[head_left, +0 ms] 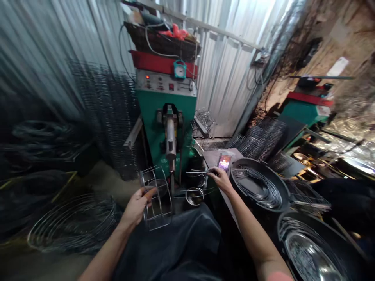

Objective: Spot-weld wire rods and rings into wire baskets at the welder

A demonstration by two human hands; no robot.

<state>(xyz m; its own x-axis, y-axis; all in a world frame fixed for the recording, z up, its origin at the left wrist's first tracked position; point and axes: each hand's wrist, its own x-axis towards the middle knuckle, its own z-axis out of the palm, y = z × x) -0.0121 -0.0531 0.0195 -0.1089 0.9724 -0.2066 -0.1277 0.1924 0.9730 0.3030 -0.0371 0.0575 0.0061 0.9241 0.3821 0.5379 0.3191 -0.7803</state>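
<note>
Left hand [140, 205] grips wire frame [159, 197], bulk of it at that hand's 3 o'clock. Right hand [218, 176] pinches thin rods [197, 171], ends pointing 9 o'clock. Phone [224, 162] near right hand at 1, black tray [286, 195] with wire rings [271, 191] at 3. Green machine [149, 117] beyond both, 12 o'clock.

A salmon-pink sleeve edge [279, 276] shows on the right arm [249, 230], the left hand [137, 205] and right hand [218, 177] are bare, and below them shows a dark, faintly glossy, creased lap covering [175, 246].
</note>
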